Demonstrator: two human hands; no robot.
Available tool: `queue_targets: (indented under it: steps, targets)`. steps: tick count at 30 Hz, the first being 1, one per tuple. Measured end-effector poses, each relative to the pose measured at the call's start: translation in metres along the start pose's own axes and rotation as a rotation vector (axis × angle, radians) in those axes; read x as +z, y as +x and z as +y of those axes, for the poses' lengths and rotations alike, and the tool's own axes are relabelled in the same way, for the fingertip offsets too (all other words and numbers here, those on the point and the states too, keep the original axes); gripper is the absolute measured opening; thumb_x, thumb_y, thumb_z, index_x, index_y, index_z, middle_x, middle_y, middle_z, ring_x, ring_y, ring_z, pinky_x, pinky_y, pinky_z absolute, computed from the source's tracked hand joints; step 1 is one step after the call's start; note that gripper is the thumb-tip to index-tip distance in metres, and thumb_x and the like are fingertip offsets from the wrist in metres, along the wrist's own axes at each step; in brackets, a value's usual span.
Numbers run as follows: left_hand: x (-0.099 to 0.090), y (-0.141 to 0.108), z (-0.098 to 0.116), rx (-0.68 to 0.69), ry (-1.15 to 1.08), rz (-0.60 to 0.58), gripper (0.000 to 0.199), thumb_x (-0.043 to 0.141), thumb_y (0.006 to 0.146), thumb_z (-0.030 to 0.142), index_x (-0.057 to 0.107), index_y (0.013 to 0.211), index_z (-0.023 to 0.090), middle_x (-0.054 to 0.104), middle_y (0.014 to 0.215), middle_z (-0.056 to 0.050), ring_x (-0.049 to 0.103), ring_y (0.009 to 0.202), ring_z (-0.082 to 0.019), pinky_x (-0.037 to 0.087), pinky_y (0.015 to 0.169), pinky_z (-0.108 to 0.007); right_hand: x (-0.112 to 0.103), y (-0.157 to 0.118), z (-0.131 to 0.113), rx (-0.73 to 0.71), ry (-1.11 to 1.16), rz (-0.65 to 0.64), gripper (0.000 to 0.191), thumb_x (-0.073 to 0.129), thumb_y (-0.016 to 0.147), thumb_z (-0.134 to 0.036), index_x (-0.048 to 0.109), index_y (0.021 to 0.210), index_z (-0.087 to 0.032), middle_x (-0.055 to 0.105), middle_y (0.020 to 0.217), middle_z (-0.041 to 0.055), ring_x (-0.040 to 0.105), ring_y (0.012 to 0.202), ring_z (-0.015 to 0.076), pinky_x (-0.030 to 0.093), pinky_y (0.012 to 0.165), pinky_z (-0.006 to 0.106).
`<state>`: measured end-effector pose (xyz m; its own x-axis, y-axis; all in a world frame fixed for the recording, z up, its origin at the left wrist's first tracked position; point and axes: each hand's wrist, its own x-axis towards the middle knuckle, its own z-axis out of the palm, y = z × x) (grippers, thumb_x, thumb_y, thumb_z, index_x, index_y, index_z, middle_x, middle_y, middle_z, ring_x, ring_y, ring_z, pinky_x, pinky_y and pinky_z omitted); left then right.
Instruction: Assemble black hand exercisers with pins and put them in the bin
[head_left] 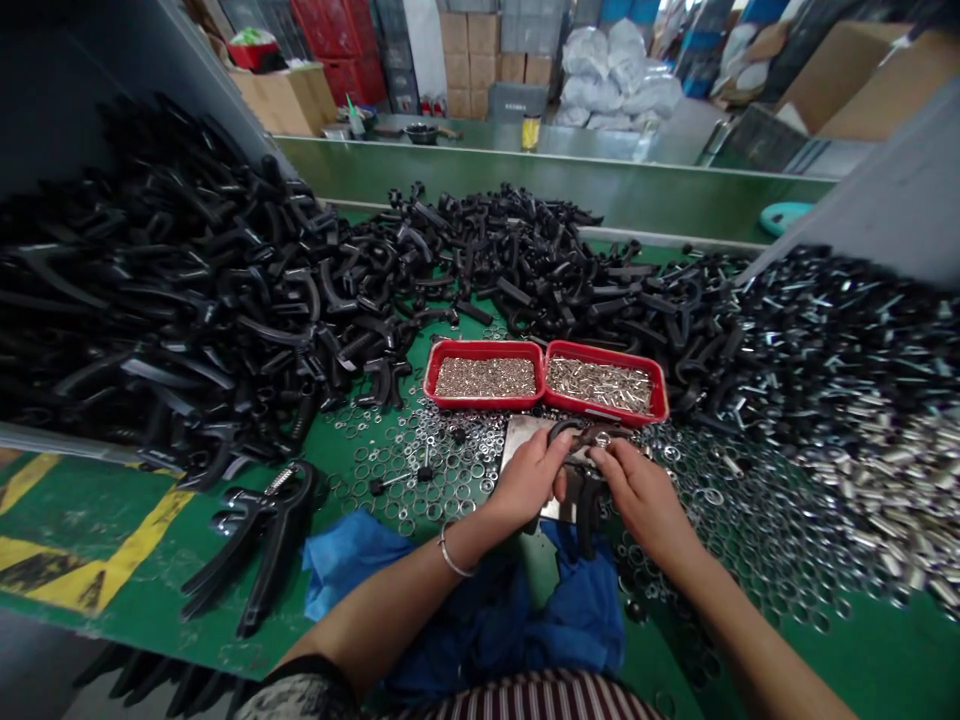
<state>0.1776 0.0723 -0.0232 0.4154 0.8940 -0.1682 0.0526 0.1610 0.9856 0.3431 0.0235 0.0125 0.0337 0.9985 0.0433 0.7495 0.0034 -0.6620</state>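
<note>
With fingers (560, 447) of left hand (531, 478) curled round black clamp (589, 492) and those of right hand (646, 490) narrowed at its twelve-o'clock end, holds it between both, at three o'clock from left and nine from right, with long handle (586, 528) toward six and neither hand nearer.

No text can be read; the small print on the grey crate (517, 103) is too blurred.

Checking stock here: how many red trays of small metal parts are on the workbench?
2: one tray beyond the left hand, another tray beside it, beyond the right hand. The black pile may hide others.
</note>
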Motion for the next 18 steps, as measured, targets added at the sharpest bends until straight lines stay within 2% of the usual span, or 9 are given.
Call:
queue_targets:
  steps: [4,8,12,15,18]
  targets:
    - [0.0,-0.001,-0.002,-0.075,0.021,-0.075,0.052,0.038,0.093,0.067,0.062,0.102,0.022,0.051,0.044,0.004,0.049,0.04,-0.016,0.036,0.045,-0.027,-0.004,0.001,0.001,0.037,-0.006,-0.03,0.032,0.038,0.101,-0.049,0.049,0.083,-0.025,0.063,0.076,0.0025,0.06,0.07,0.0207,0.041,0.065,0.03]
    - [0.003,-0.002,-0.005,-0.058,0.054,-0.073,0.05,0.04,0.093,0.067,0.061,0.095,0.022,0.052,0.043,0.003,0.049,0.041,-0.017,0.037,0.047,-0.028,-0.003,0.004,0.001,-0.013,-0.002,-0.068,0.032,0.037,0.101,-0.047,0.049,0.081,-0.025,0.062,0.075,0.0025,0.059,0.069,0.0202,0.041,0.064,0.03]
    - [0.008,-0.002,-0.009,0.01,0.127,-0.04,0.046,0.043,0.092,0.066,0.06,0.093,0.023,0.052,0.045,0.003,0.056,0.048,-0.021,0.043,0.052,-0.031,0.005,0.001,0.002,-0.013,0.001,-0.002,0.034,0.036,0.1,-0.048,0.047,0.078,-0.025,0.06,0.071,0.0021,0.057,0.066,0.0197,0.04,0.062,0.03]
    - [0.009,-0.004,-0.006,0.068,0.232,-0.007,0.048,0.04,0.093,0.065,0.06,0.1,0.023,0.058,0.054,-0.001,0.062,0.059,-0.024,0.047,0.058,-0.034,0.008,-0.006,0.0,0.027,0.047,0.045,0.033,0.037,0.1,-0.049,0.048,0.08,-0.025,0.061,0.072,0.0023,0.057,0.065,0.0194,0.04,0.061,0.03]
    - [0.008,-0.009,0.004,0.065,0.438,-0.011,0.053,0.03,0.096,0.063,0.057,0.11,0.02,0.064,0.068,-0.006,0.066,0.069,-0.027,0.048,0.063,-0.035,0.005,-0.012,-0.004,0.089,0.12,0.041,0.034,0.036,0.1,-0.05,0.05,0.084,-0.024,0.06,0.071,0.0017,0.058,0.064,0.0193,0.042,0.059,0.03]
